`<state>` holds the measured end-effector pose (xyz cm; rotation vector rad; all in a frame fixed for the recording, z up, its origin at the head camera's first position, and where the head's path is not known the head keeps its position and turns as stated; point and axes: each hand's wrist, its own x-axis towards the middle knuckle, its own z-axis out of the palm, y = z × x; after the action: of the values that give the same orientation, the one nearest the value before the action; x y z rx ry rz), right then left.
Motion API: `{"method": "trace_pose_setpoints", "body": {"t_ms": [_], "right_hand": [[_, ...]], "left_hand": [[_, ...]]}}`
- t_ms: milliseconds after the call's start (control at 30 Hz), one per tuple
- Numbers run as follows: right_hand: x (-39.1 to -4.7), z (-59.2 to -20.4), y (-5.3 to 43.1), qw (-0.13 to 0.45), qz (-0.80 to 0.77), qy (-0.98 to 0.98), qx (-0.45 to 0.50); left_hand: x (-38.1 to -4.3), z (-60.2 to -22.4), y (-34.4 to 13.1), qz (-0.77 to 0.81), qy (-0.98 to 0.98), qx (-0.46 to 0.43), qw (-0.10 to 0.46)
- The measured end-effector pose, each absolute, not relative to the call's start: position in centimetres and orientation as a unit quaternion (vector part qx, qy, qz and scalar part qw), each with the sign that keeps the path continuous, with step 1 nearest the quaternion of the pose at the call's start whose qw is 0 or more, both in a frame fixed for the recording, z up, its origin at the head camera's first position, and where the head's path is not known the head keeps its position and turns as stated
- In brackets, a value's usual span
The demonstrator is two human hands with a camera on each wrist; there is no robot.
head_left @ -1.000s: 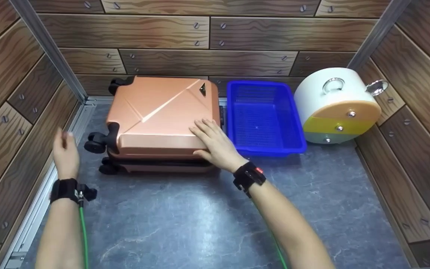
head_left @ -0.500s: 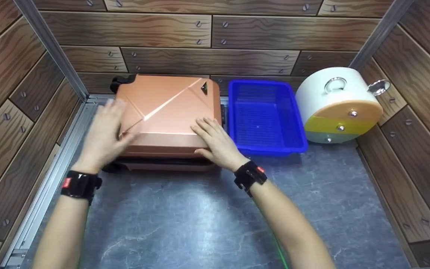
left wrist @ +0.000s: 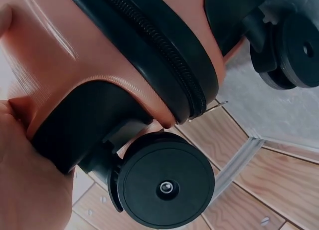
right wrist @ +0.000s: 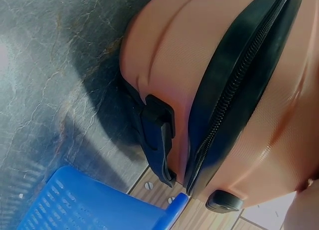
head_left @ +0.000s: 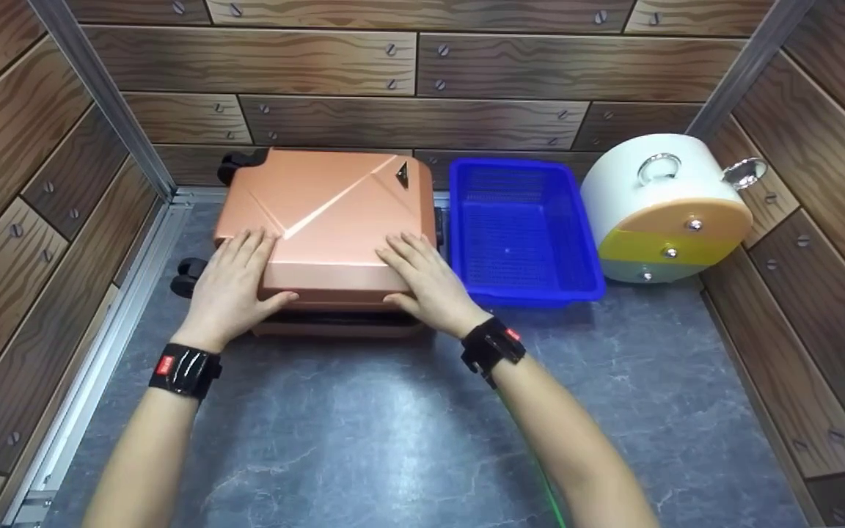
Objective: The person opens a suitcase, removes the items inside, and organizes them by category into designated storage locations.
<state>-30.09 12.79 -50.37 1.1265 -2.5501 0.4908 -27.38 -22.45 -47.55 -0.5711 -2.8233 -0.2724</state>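
A rose-gold hard-shell suitcase (head_left: 327, 213) lies flat on the grey marbled surface, its black wheels on the left side. My left hand (head_left: 228, 293) rests on its near left corner, fingers straight on the top shell and thumb along the front edge. On the near right corner rests my right hand (head_left: 430, 286), fingers laid on the lid and thumb at the front side. In the left wrist view a black wheel (left wrist: 167, 182) stands beside the hand, with the black zipper (left wrist: 154, 45) closed along the side. The right wrist view shows a black side handle (right wrist: 157, 135).
A blue plastic basket (head_left: 591, 264) stands just right of the suitcase. Farther right is a white round drawer box (head_left: 613, 172) with orange, yellow and green drawer fronts. Wood-patterned walls (head_left: 320, 62) enclose the back and both sides.
My left hand has come from beside the suitcase's left end, rightward onto its near left corner, and now rests there. The right hand has stayed on the near right corner.
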Motion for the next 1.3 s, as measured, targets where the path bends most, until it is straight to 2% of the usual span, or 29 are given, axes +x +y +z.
{"method": "trace_pose_setpoints", "body": {"t_ms": [633, 900, 1300], "right_hand": [[-29.7, -50.6, 14.6, 0.123, 0.144, -0.897, 0.399], [-30.5, -50.0, 15.7, 0.136, 0.138, -0.9, 0.39], [-31.6, -50.1, 16.8, 0.168, 0.15, -0.9, 0.374]], "left_hand": [[-23.6, -48.4, -19.5, -0.086, -0.976, -0.144, 0.137], [-22.2, -47.8, -17.1, -0.069, -0.977, -0.117, 0.164], [-19.8, -45.8, -14.6, -0.057, -0.984, -0.107, 0.127]]}}
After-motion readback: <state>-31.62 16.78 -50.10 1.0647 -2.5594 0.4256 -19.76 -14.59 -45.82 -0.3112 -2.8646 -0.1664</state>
